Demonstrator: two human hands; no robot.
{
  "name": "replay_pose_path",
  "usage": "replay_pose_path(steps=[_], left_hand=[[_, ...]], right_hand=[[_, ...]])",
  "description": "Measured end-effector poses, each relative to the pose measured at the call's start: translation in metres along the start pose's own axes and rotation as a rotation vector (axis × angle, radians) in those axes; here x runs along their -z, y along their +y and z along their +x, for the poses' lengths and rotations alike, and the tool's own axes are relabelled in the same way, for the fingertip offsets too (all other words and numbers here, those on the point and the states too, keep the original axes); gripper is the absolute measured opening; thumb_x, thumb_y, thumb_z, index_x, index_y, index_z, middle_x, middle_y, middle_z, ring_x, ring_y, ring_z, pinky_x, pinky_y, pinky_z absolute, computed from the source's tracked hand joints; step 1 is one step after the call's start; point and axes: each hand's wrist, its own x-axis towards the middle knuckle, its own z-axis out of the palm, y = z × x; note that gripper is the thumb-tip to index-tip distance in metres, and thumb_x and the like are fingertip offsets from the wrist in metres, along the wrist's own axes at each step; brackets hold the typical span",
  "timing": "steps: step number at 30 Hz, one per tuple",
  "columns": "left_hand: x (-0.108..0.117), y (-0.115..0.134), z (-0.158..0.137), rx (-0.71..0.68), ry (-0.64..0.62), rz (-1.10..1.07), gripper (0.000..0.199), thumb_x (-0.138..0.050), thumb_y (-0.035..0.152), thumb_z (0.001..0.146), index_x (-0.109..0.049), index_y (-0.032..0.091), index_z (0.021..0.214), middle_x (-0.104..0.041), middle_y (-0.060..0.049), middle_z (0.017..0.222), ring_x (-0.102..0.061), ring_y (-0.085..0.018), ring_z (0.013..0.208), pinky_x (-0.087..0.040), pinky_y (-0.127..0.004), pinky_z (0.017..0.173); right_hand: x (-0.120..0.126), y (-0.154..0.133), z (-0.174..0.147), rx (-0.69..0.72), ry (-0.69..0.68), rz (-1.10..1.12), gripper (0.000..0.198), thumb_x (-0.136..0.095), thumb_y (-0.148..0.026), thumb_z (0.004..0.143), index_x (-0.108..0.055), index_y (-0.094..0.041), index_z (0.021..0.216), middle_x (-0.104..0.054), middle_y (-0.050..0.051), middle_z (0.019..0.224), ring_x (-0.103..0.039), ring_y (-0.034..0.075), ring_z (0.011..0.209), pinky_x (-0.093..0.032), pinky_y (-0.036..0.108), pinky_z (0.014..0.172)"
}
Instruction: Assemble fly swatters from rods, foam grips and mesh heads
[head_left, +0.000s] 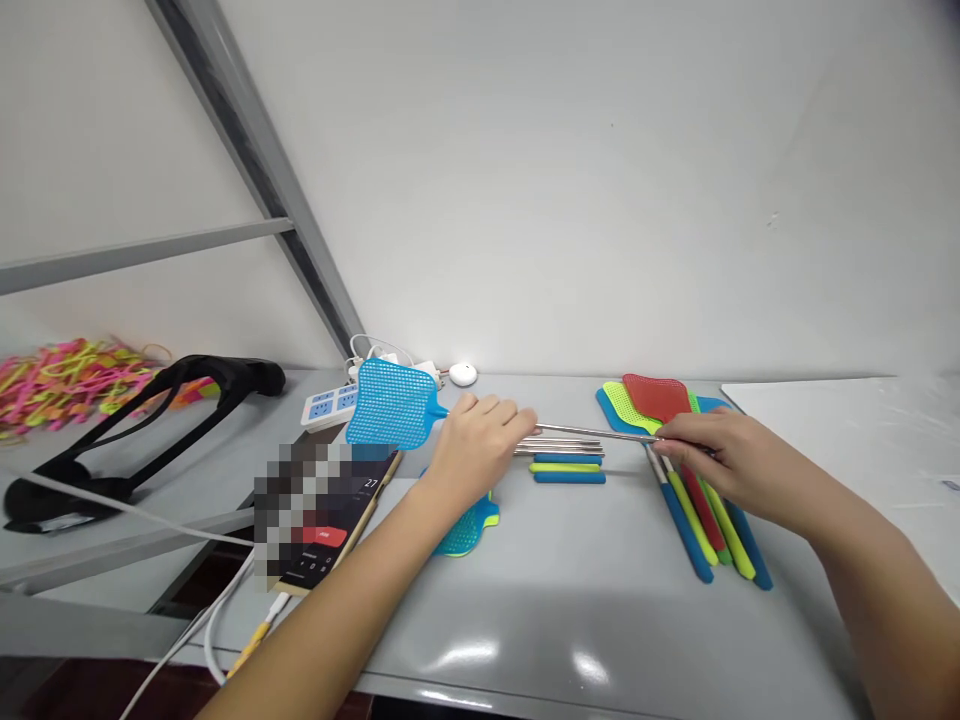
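Note:
My left hand [480,440] is closed around the neck of a blue fly swatter head [394,405], held up with its mesh facing me. From that fist a thin metal rod [592,432] runs right, seemingly joined to the head; the joint is hidden in my fingers. My right hand [724,455] pinches the rod's other end. Below the rod lie several loose metal rods [559,445] and a few blue and green handles [568,478]. Another blue swatter head [461,532] lies partly behind my left wrist. Under my right hand are several whole fly swatters [686,500] with blue, green and red parts.
At left lie a phone [337,535], a white power strip [328,408] and cables. A black strap-like frame [214,385] and a pile of colourful pieces [82,380] sit beyond the metal rack post [277,190]. White sheeting [847,410] covers the right side.

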Motion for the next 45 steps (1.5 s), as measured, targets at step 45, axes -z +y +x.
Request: replay_pose_path(steps=[45], left_hand=[[0.044, -0.083, -0.041, -0.234, -0.051, 0.036, 0.032, -0.05, 0.039, 0.097, -0.054, 0.021, 0.07, -0.053, 0.0, 0.063, -0.049, -0.018, 0.057, -0.029, -0.032, 0.061]], right_hand=[[-0.003, 0.015, -0.096, 0.017, 0.355, -0.415, 0.024, -0.046, -0.034, 0.1, -0.057, -0.019, 0.085, -0.057, 0.001, 0.071, -0.051, 0.016, 0.059, -0.03, 0.029, 0.057]])
